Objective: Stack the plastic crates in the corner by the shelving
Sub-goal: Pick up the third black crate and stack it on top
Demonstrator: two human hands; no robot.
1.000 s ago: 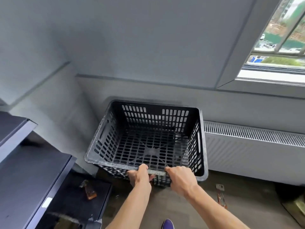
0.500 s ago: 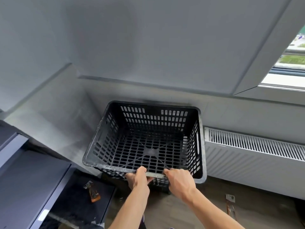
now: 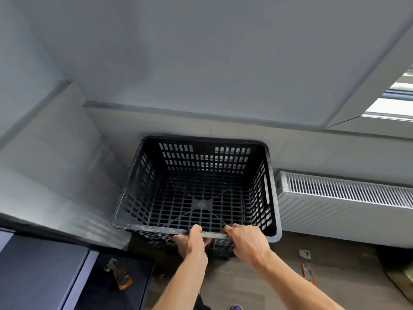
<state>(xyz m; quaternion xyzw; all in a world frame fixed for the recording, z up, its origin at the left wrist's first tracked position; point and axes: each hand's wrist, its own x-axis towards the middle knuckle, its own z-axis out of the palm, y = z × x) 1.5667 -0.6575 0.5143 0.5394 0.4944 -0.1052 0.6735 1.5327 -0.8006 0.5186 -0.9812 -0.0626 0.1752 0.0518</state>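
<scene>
A black slotted plastic crate (image 3: 266, 166) stands open side up in the corner against the grey wall, empty inside. Below its near rim more black lattice (image 3: 156, 237) shows, apparently another crate underneath. My left hand (image 3: 192, 242) grips the near rim from below with the thumb over the edge. My right hand (image 3: 245, 241) holds the same rim just to its right, fingers curled over the edge. Both forearms reach up from the bottom of the view.
A white radiator (image 3: 344, 198) runs along the wall right of the crate. Dark blue shelving (image 3: 40, 274) sits at lower left, with an orange-handled tool (image 3: 120, 277) on a dark surface beside it. Another tool (image 3: 307, 266) lies on the floor at right. A window (image 3: 397, 101) is at the upper right.
The crate has settled slightly lower and closer to the wall corner, both hands keeping hold of its near rim. My view has tilted leftwards, so less of the window shows.
</scene>
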